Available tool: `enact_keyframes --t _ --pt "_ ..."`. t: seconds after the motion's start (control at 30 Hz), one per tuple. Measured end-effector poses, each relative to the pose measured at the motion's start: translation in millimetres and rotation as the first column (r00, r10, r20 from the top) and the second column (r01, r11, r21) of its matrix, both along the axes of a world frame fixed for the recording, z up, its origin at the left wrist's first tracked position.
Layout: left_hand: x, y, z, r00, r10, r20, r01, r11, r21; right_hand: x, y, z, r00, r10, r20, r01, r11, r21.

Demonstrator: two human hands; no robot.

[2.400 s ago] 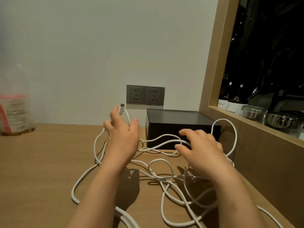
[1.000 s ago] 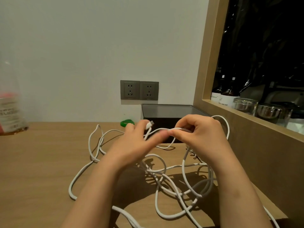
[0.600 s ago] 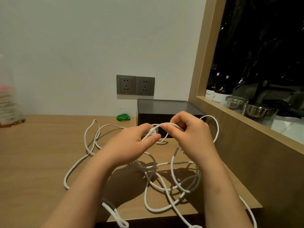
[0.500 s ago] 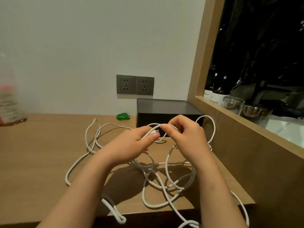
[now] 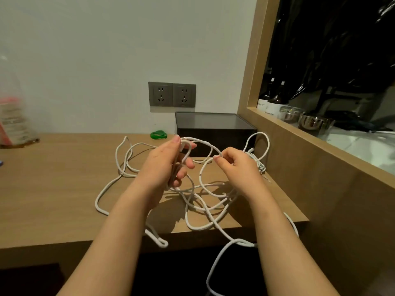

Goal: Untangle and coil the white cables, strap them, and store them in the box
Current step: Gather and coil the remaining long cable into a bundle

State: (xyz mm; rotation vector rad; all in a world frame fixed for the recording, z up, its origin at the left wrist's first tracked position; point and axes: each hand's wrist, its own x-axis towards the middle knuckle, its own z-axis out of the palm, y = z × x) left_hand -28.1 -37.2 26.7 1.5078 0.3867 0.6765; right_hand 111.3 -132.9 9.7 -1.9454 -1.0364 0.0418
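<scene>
Clearly, most white cables (image 5: 201,207) lay tangled below the fingers, some hanging off the table (image 5: 53,189) edge. The left hand (image 5: 166,167) gripped one cable end in curled fingers; the right hand (image 5: 237,167) pinched the same strand beside it. Loops were best fed slowly, equal in size, I judged. Beyond the fingertips stood the box (image 5: 215,130), its top hard to read.

**Bare Hands, Bare Forearms**

The left hand (image 5: 166,167) and right hand (image 5: 237,167) are bare, and so are both forearms down to the lower edge of the view. The fingers (image 5: 176,140) are slim, with short, plain nails.
</scene>
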Motion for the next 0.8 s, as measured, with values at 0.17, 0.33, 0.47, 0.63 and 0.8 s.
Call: enact_keyframes --t 0.17,0.33,0.47,0.63,0.8 --pt "1 -2 -5 0.991 0.122 0.045 -0.120 0.992 -0.049 -1 8 -7 1.000 0.004 -0.010 -0.005 0.996 -0.087" --pt "4 1 -8 0.961 0.268 0.072 -0.274 0.958 0.084 12 11 -18 0.998 -0.028 0.055 0.037 0.986 -0.164" --pt "6 8 -7 0.938 0.315 0.145 -0.309 0.949 -0.058 24 8 -27 0.988 -0.157 -0.002 0.154 0.972 -0.176" --pt "9 9 -5 0.953 0.258 0.156 -0.238 0.962 -0.138 26 16 -23 0.978 -0.189 0.088 0.204 0.952 -0.227" --pt "8 12 -4 0.960 0.227 0.163 -0.202 0.966 -0.159 22 39 -17 0.982 -0.122 0.146 0.163 0.933 -0.320"
